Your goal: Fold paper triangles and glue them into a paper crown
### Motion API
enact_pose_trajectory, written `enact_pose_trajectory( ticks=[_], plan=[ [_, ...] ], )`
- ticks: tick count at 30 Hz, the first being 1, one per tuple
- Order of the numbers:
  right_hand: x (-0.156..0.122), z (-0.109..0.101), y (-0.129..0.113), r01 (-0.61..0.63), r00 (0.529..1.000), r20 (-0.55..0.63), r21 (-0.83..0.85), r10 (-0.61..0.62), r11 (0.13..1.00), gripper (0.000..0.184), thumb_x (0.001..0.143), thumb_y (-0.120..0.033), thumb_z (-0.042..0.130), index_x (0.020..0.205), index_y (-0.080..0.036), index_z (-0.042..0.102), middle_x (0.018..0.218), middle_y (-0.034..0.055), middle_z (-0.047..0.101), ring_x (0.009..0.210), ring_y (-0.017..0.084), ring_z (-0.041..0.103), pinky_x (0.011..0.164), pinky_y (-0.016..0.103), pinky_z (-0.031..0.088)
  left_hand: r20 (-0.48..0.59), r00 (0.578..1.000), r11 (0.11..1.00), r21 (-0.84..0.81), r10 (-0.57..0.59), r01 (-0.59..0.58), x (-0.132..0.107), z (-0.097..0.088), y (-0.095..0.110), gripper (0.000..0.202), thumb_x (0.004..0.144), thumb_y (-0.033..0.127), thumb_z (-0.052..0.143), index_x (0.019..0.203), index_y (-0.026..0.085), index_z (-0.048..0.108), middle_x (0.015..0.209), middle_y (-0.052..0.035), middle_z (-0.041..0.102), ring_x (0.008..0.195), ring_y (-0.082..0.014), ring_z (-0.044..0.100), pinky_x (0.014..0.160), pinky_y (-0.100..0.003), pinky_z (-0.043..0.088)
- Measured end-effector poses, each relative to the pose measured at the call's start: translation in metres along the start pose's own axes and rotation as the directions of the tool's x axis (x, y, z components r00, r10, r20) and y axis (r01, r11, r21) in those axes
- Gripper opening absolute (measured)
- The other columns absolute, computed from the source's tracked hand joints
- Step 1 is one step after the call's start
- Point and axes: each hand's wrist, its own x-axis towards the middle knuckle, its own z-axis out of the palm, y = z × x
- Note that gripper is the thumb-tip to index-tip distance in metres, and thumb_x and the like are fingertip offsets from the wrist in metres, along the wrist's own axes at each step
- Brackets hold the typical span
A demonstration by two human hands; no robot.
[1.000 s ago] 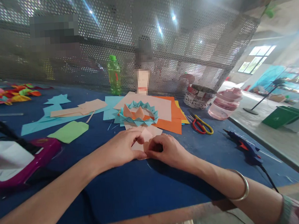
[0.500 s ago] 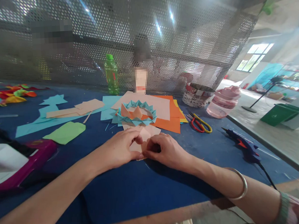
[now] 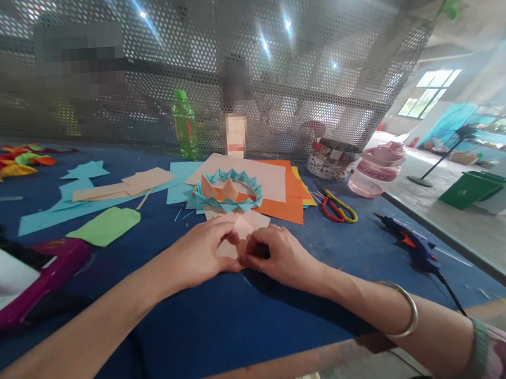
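A small sheet of pale peach paper (image 3: 244, 226) lies between my hands, partly hidden under the fingers. My left hand (image 3: 205, 247) is closed on its left side, with thumb and fingers curved at the near edge. Against its right side, my right hand (image 3: 282, 250) pinches the paper, its thumb and fingertips close together. Fingers of both hands almost meet at the paper's near end. Just beyond stands a ring of folded blue paper points (image 3: 230, 202), with orange folded pieces (image 3: 226, 189) inside it.
Coloured sheets (image 3: 273, 179) lie behind the ring. Green paper (image 3: 107, 226) and blue offcuts (image 3: 44, 216) are to the left, near a magenta-edged device (image 3: 64, 267). Rightward are scissors (image 3: 340, 207), a glue gun (image 3: 410, 243), a pink bottle (image 3: 376, 170) and a patterned basket (image 3: 333, 159). A green bottle (image 3: 184, 125) stands behind.
The view has shifted slightly, so the table things sit a little further left. Both hands keep nearly the same grip on the peach paper.
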Motion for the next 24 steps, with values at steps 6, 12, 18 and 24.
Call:
enact_pose_trajectory(
  ticks=[6, 12, 18, 24],
  plan=[
    [0.0, 0.0, 0.001, 0.011, 1.0, 0.0, -0.004, -0.011, 1.0, 0.007, 0.081, -0.023, 0.067, 0.078, -0.017, 0.063, 0.07, 0.0005, 0.066, 0.066, 0.012, 0.054, 0.064, 0.024, 0.038, 0.042, 0.999, 1.0, 0.022, 0.02, -0.021, -0.001, -0.001, 0.002, 0.023, 0.069, 0.032, 0.074, 0.086, 0.022, 0.062, 0.097, -0.0027, 0.063, 0.09, -0.0233, 0.058, 0.078, -0.032, 0.043],
    [0.001, -0.001, 0.006, 0.003, 1.0, -0.005, -0.026, -0.003, 1.0, 0.018, 0.078, -0.03, 0.073, 0.078, -0.017, 0.061, 0.071, 0.0002, 0.064, 0.067, 0.012, 0.052, 0.063, 0.024, 0.036, 0.023, 0.999, 0.999, 0.038, 0.023, -0.023, -0.001, 0.002, -0.002, 0.027, 0.069, 0.037, 0.074, 0.089, 0.022, 0.062, 0.101, -0.0042, 0.064, 0.091, -0.024, 0.058, 0.082, -0.034, 0.044],
    [0.005, -0.014, 0.014, -0.081, 0.993, 0.081, -0.02, 0.083, 0.996, 0.042, 0.07, -0.054, 0.076, 0.088, -0.019, 0.062, 0.076, -0.0003, 0.064, 0.067, 0.012, 0.053, 0.062, 0.024, 0.034, 0.043, 0.999, 0.996, 0.084, 0.007, -0.01, -0.001, 0.001, -0.002, 0.028, 0.069, 0.034, 0.073, 0.091, 0.021, 0.061, 0.1, -0.0037, 0.063, 0.09, -0.0237, 0.059, 0.08, -0.032, 0.043],
    [0.007, -0.02, 0.016, -0.097, 0.987, 0.125, -0.004, 0.097, 0.995, 0.043, 0.069, -0.053, 0.077, 0.09, -0.019, 0.062, 0.079, -0.0001, 0.064, 0.067, 0.012, 0.054, 0.062, 0.024, 0.034, 0.054, 0.999, 0.996, 0.092, -0.002, -0.003, -0.001, -0.001, -0.001, 0.028, 0.069, 0.033, 0.073, 0.092, 0.021, 0.06, 0.095, -0.0027, 0.063, 0.09, -0.0233, 0.059, 0.081, -0.031, 0.043]
  ],
)
